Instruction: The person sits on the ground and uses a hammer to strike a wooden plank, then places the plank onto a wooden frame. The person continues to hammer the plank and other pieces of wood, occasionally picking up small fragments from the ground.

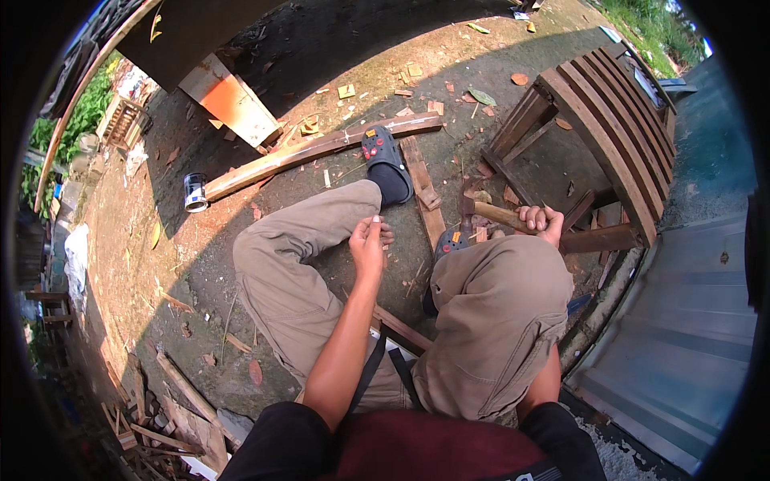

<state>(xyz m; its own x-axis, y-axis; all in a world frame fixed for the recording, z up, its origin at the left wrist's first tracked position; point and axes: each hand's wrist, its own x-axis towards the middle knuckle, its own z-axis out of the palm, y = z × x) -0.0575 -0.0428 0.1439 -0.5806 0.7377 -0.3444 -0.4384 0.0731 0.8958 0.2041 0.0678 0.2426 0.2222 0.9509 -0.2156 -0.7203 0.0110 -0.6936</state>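
Can beside end of wooden beam; contents unclear. Right hand grips hammer. Left hand narrow, fingers curled; cannot tell if holding anything.

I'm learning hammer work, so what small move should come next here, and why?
I'd probably bring the left hand over to steady the plank between the shoes: the right hand grips the hammer with its head close to that plank, while the left hand is away from it. Whether that hand pinches something small is unclear.
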